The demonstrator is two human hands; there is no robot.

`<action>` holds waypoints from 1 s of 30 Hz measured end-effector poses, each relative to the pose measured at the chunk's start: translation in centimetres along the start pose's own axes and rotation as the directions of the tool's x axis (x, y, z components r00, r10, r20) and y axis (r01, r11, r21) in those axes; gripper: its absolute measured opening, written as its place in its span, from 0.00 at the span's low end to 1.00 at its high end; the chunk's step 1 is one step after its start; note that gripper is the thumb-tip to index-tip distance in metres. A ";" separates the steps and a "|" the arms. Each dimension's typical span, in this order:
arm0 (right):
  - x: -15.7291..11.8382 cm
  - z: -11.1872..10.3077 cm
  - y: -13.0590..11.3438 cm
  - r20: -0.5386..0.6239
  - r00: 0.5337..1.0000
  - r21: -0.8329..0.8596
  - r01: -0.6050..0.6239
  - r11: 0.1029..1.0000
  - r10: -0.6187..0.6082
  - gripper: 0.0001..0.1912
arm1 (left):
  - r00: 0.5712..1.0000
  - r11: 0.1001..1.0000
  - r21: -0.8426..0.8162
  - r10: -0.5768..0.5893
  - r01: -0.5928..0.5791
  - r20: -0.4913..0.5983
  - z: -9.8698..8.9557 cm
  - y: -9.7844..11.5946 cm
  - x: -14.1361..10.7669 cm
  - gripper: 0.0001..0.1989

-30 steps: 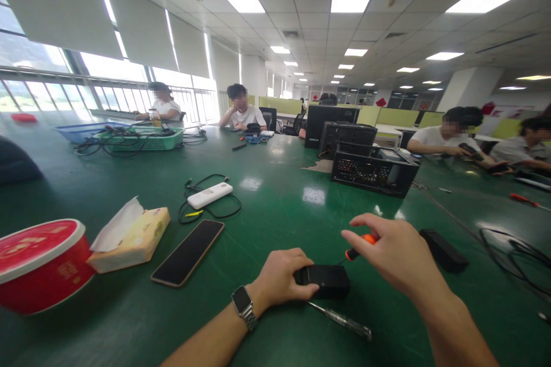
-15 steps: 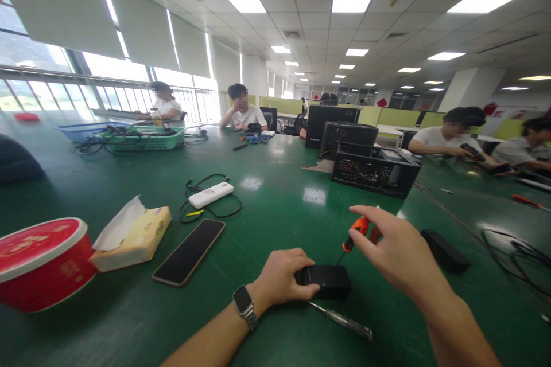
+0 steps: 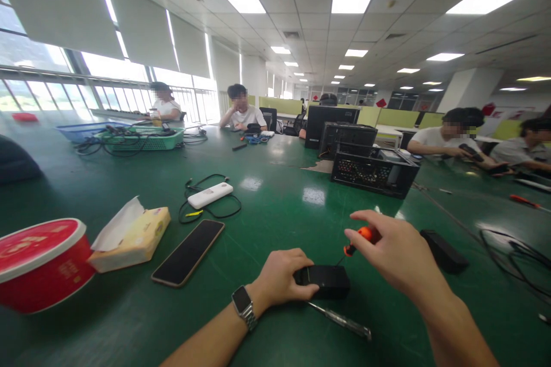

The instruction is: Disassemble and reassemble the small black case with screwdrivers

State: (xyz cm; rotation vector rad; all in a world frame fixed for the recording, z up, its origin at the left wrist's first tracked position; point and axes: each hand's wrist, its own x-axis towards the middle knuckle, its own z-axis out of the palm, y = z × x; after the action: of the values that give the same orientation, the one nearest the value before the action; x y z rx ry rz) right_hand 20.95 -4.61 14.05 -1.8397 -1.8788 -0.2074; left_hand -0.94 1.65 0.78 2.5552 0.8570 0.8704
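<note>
The left hand point(image 3: 282, 278) lies on the green table point(image 3: 275, 195) and grips a small black box point(image 3: 326, 281) at its left end, fingers closed around it. The box rests flat on the table, near the front edge, a little right of the middle. The right hand point(image 3: 394, 255) is above and to the right of the box and holds an orange screwdriver point(image 3: 359, 238) between thumb and fingers (the handle is mostly covered by the fingers). Its thin shaft goes down toward the top of the box; I cannot tell if the tip touches it. A watch point(image 3: 243, 305) is on the left wrist.

Just in front of the box a second screwdriver point(image 3: 342, 321), with a clear handle, lies on the table. Another black box point(image 3: 443, 250) is right of the right hand, and cables point(image 3: 516, 258) lie farther right. On the left side are a phone point(image 3: 188, 252), a tissue pack point(image 3: 131, 238), a red tub point(image 3: 41, 264) and a white power bank point(image 3: 210, 195) with a black cord. Farther back stands an open computer case point(image 3: 374, 169). Other people sit around the far side of the table.
</note>
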 end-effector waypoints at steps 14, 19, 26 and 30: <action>0.0 -0.2 -0.1 0.025 0.999 0.007 -0.020 1.000 0.020 0.14 | 1.000 1.000 0.007 0.001 -0.001 0.002 0.2 -0.2 0.0 0.18; 0.1 0.0 0.2 0.004 1.000 0.037 0.007 0.999 -0.008 0.15 | 1.000 1.000 0.009 -0.002 0.002 -0.003 0.2 0.0 -0.1 0.17; 0.0 -0.3 -0.2 0.047 0.999 0.009 -0.022 1.000 0.021 0.14 | 1.000 1.000 0.006 -0.002 0.002 -0.004 0.1 -0.1 0.0 0.17; -0.1 -0.4 -0.4 -0.009 1.000 0.017 0.008 1.000 -0.008 0.14 | 1.000 1.000 0.000 0.004 -0.004 -0.009 0.1 0.0 0.0 0.18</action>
State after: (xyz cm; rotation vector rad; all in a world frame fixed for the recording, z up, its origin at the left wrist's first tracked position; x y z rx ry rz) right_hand 20.65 -4.92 14.45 -1.8171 -1.8770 -0.2015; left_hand -0.92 1.62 0.70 2.5564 0.8546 0.8833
